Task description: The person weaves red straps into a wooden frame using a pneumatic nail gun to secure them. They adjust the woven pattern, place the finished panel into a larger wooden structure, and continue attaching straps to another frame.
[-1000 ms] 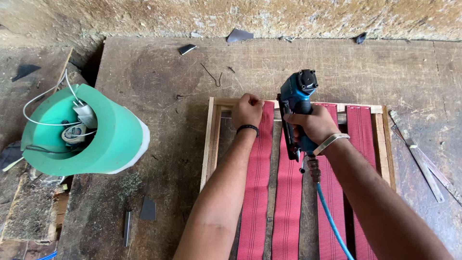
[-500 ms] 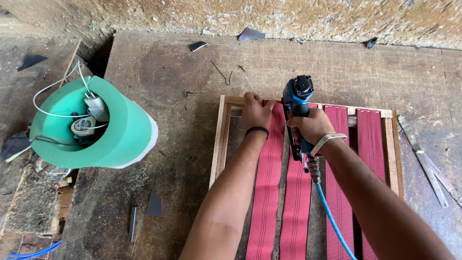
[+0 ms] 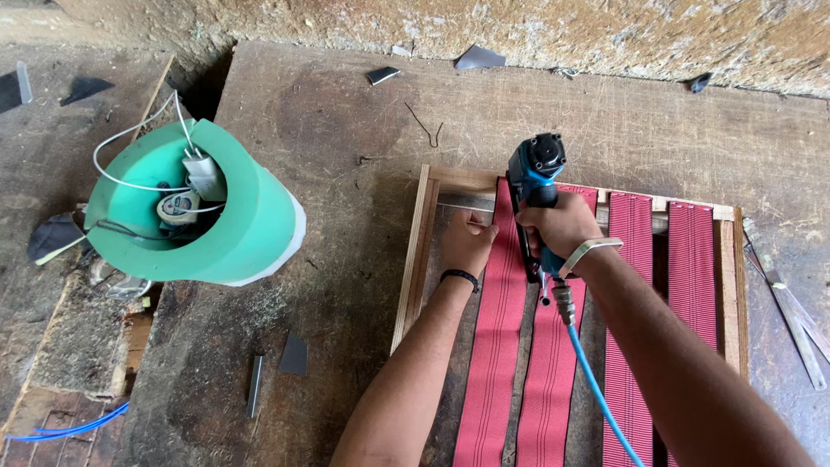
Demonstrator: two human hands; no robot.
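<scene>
A wooden frame (image 3: pixel 420 242) lies flat on a rough wooden bench, with several red webbing straps (image 3: pixel 497 346) stretched along it. My left hand (image 3: pixel 468 243) presses the top end of the leftmost strap against the frame's far rail. My right hand (image 3: pixel 562 227) grips a blue pneumatic staple gun (image 3: pixel 533 177), held nose-down over the second strap near the same rail. A blue air hose (image 3: pixel 596 389) runs from the gun's handle down toward me. A dark band sits on my left wrist and a pale one on my right.
A green plastic bucket (image 3: pixel 233 225) holding tape and white wire stands at the left edge of the bench. A metal ruler (image 3: pixel 791 311) lies right of the frame. Small scraps and a bent wire (image 3: pixel 430 131) lie on the bench near the stone wall.
The view has shifted slightly, so frame and bucket sit a little lower and further right. My left hand slid down the strap end; the gun stays over the far rail.
</scene>
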